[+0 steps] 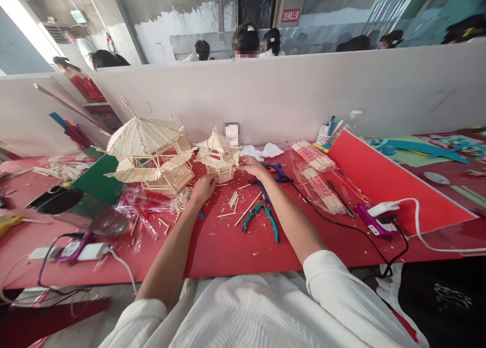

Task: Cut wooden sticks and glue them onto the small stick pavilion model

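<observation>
A small pavilion model of wooden sticks (218, 158) stands on the red table (235, 246). My left hand (203, 188) touches its lower left corner with fingers curled against the base. On the model's right side rests my right hand (252, 166), its fingers closed on the edge. Loose wooden sticks (239, 206) lie just in front of the model, between my forearms.
A larger stick pavilion (150, 153) stands to the left. Green-handled pliers (261, 216) lie near my right arm, blue-handled ones (277, 171) behind. Stick bundles in plastic (319, 178), a purple device with white cable (379, 219), a power strip (76, 250). People sit beyond the white partition (304, 89).
</observation>
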`<act>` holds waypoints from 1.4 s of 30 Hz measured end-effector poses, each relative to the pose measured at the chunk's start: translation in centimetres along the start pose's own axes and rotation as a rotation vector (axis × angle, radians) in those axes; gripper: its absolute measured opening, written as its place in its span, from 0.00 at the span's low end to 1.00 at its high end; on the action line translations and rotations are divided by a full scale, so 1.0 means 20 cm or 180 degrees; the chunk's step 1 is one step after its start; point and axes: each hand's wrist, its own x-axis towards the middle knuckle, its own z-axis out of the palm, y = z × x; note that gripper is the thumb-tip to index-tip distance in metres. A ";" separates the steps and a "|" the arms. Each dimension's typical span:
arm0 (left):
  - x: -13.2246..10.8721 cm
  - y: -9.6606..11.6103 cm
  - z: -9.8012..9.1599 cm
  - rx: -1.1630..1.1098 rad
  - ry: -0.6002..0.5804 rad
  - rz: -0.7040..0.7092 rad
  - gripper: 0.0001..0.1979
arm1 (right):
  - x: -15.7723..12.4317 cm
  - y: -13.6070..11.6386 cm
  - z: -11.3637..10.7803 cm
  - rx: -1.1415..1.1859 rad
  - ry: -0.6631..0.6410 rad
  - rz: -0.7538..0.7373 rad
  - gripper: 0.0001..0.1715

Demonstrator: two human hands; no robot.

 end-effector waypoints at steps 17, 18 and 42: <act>0.00 0.00 0.00 -0.0008 -0.0054 -0.0032 0.15 | 0.00 -0.03 0.06 -0.0059 0.0108 0.0144 0.21; 0.00 0.00 0.00 -0.0004 -0.0063 -0.0024 0.15 | 0.00 -0.03 0.07 -0.0078 0.0125 0.0143 0.20; 0.00 0.02 0.00 0.0013 -0.0063 -0.0095 0.15 | 0.07 0.02 0.10 -0.0433 0.0182 0.0302 0.13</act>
